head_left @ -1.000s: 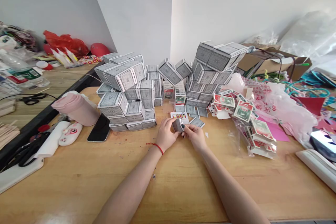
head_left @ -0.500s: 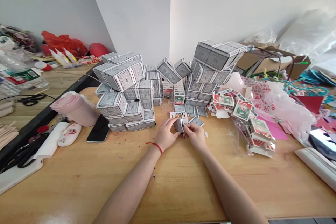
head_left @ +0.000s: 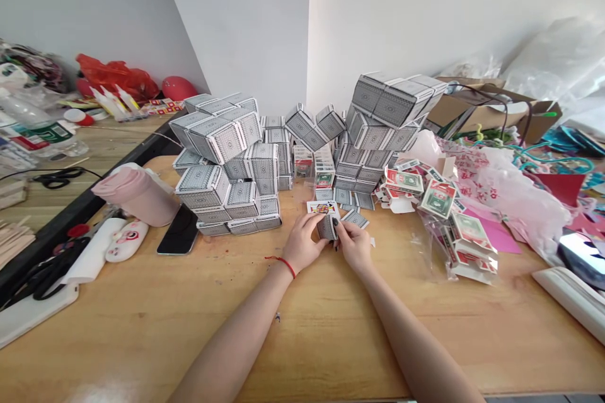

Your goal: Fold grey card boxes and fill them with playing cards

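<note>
My left hand and my right hand meet at the middle of the wooden table, both closed on a small deck of grey-backed playing cards. A face-up card lies just beyond my fingers, and a loose grey-backed card lies to its right. A red string circles my left wrist. Stacks of grey card boxes rise to the left behind my hands, and a taller stack stands to the right.
A pink cup, a black phone and a white mouse-like object lie at left, with scissors nearer the edge. Flat red-and-green card cartons spill from plastic bags at right. A white tray sits far right.
My hands have stayed in place, working the small deck; the right fingers have shifted slightly over its top. The view has barely moved.
</note>
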Available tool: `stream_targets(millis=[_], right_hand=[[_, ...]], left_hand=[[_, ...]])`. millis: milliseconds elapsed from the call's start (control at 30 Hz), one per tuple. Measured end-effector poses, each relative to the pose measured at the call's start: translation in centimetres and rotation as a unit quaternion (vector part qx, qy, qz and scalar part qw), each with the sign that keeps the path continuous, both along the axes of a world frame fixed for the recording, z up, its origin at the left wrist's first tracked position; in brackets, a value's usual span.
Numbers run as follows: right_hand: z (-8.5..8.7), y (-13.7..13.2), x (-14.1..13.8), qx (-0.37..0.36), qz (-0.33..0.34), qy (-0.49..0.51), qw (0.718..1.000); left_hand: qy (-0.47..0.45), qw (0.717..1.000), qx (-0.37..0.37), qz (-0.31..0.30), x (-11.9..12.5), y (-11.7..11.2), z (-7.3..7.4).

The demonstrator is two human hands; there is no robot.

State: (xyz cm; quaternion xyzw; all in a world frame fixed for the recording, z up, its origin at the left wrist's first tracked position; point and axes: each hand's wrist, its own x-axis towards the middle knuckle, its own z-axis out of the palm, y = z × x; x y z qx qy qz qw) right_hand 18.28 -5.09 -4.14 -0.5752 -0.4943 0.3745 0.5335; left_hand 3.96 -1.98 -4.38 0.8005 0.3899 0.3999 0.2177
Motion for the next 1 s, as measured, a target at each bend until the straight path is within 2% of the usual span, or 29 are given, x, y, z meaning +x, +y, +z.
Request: stream_targets(millis=[100, 200, 400, 500, 633, 700, 800, 900, 1000], right_hand=[[-0.1, 0.0, -0.3, 0.008, 0.045, 0.022, 0.999], [-0.5, 0.0, -0.6, -0.002, 0.062, 0.025, 0.998], [-0.9, -0.4, -0.7, 0.013, 0.068, -0.046, 0.997], [-0.7, -0.6, -0.7, 0.026, 0.074, -0.107, 0.991], [-0.7, -0.4, -0.5, 0.028, 0.040, -0.174, 0.984], [-0.8, -0.3, -0.5, 0.019, 0.034, -0.145, 0.989], [-0.8, -0.1, -0.8, -0.006, 0.042, -0.039, 0.998], [-0.7, -0.2, -1.5, -0.024, 0.050, 0.047, 0.997], [-0.6, -0.6, -2.4, -0.033, 0.025, 0.048, 0.998]], left_hand=[[-0.005, 1.000, 0.002, 0.025, 0.0, 0.1, -0.2], [-0.005, 0.999, 0.007, 0.039, -0.1, 0.2, -0.4], [0.002, 0.999, 0.011, 0.041, -0.2, 0.2, -0.4], [0.004, 1.000, 0.007, 0.016, -0.4, 0.3, -0.3], [0.007, 0.999, -0.009, -0.042, -0.6, 0.2, 0.2], [-0.006, 0.997, -0.024, -0.078, -0.6, 0.1, 0.5], [-0.053, 0.991, -0.058, -0.104, -0.4, 0.0, 0.9], [-0.100, 0.987, -0.120, -0.036, 0.2, -0.1, 0.9], [-0.074, 0.981, -0.176, 0.037, 0.9, -0.5, 0.5]])
